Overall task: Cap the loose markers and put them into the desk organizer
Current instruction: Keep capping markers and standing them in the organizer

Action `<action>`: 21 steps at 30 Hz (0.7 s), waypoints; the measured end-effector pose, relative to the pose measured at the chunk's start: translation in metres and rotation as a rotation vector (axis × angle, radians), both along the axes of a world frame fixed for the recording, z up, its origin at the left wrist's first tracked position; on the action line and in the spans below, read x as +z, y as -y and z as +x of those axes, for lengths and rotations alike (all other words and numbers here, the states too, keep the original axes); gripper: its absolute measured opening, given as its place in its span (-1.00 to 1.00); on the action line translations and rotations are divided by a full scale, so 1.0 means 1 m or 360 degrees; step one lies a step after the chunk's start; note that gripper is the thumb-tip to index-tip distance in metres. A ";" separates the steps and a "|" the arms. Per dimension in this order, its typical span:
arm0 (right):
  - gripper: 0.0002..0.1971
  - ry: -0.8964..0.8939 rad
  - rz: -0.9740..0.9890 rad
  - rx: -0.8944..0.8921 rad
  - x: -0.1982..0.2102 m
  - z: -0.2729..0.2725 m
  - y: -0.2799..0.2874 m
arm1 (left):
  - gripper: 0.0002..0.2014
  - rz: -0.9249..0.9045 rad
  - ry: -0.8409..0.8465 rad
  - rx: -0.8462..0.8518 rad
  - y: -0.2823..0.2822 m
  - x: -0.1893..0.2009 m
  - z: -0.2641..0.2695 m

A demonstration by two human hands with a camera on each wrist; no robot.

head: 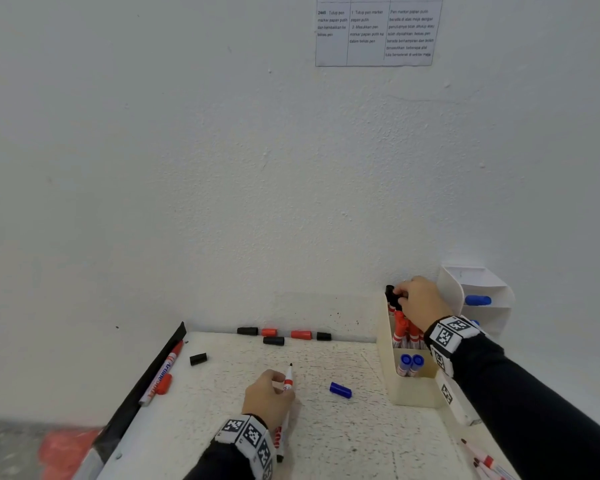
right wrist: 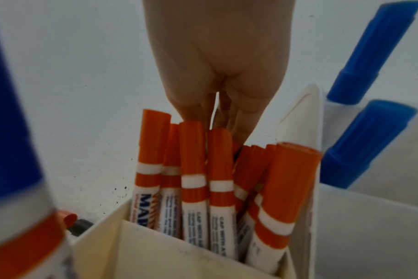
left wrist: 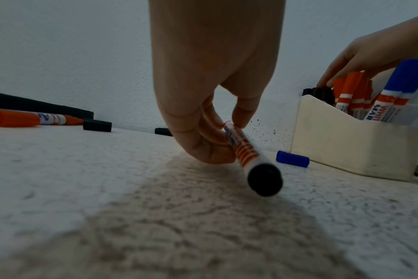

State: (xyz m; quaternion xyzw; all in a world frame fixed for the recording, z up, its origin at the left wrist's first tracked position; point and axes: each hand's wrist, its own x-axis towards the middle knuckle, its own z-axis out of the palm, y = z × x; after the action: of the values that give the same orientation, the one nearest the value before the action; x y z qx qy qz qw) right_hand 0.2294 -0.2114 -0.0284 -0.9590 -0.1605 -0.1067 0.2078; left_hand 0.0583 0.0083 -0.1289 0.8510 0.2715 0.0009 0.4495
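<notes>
marker: uncapped, black tip, white-orange barrel | left hand grips it

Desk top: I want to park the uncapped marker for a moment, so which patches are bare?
Bare: the desk near the front, between the left hand and the organizer, below the blue cap; also mid-desk between the lone black cap and the organizer. Crowded: the wall edge, lined with caps.

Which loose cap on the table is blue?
The blue cap lying alone beside the organizer, right of the left hand. The other loose caps are black or red.
</notes>
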 end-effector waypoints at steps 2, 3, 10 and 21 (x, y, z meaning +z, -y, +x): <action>-0.73 0.0001 -0.0082 0.0006 0.002 -0.002 0.000 | -0.71 -0.0018 0.0018 0.0018 0.000 0.002 -0.002; -0.73 0.0000 -0.0103 0.0003 0.003 -0.003 0.000 | -0.71 -0.0021 0.0020 0.0025 -0.001 0.003 -0.003; -0.67 -0.0124 -0.0099 -0.0002 -0.002 -0.007 -0.003 | -0.71 -0.0027 0.0003 0.0071 -0.006 0.007 -0.009; -0.77 -0.0012 0.0156 0.0301 0.048 -0.028 -0.076 | -0.68 0.0115 0.0022 0.0070 -0.028 0.011 -0.011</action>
State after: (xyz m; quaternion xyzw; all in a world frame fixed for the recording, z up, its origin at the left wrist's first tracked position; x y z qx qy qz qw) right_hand 0.2018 -0.1349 0.0194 -0.9286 -0.2442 -0.0908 0.2643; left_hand 0.0476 0.0368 -0.1174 0.8604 0.2869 0.0265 0.4203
